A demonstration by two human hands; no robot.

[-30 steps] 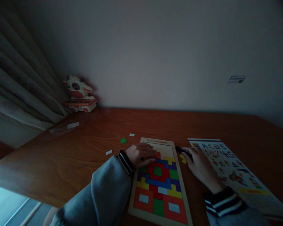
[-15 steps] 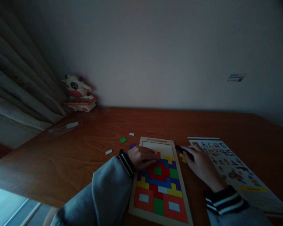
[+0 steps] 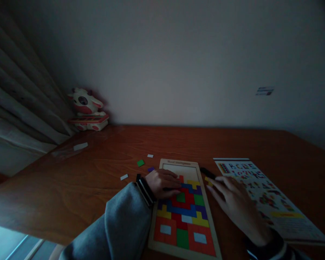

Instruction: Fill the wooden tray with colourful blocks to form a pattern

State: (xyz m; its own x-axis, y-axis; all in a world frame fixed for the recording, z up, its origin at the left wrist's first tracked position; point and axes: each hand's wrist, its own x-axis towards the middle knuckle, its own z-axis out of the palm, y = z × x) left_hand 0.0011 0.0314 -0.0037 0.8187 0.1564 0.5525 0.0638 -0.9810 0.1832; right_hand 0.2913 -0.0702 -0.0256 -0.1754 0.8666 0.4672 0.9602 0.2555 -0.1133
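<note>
My left hand (image 3: 164,183) lies palm down over the upper left part of a wooden puzzle tray (image 3: 184,162), its fingers stretched across the coloured pieces. Red, blue, green, yellow, purple and white pieces fill the lower and middle tray; its top strip is bare. My right hand (image 3: 234,202) is just right of the tray with thumb and fingers apart. Its fingertips are at a yellow piece (image 3: 208,180), partly hidden by them. A black piece (image 3: 207,173) lies just beyond, on the table by the tray's right edge.
A green piece (image 3: 140,163), a purple piece (image 3: 151,169) and two white pieces (image 3: 124,177) lie left of the tray. A printed sheet (image 3: 276,195) lies at the right, partly under my right arm. A toy cow (image 3: 88,110) stands at the back left by the curtain.
My right hand has drawn back toward me and its fingers have spread off the black piece, which now shows more fully. My left hand has stayed on the tray. The view has shifted slightly.
</note>
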